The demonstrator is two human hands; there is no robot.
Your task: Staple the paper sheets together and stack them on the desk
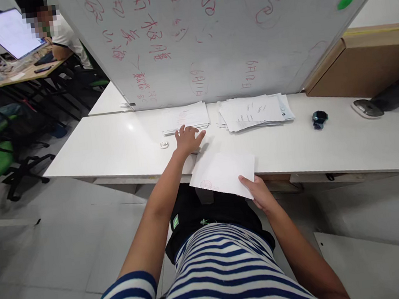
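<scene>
White paper [223, 171], thin, flat, red-stamped, in right hand [259, 193].

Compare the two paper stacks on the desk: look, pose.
The left stack is fairly neatly aligned; the right stack is fanned and ragged. The left stack's top sheet shows red marks; the right stack's shows dark print. Both lie flat by the whiteboard.

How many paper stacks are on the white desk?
2: the left stack, by the left hand, and the right stack beside it, both near the whiteboard. The sheet in the right hand is separate. Others may be hidden behind the whiteboard.
</scene>
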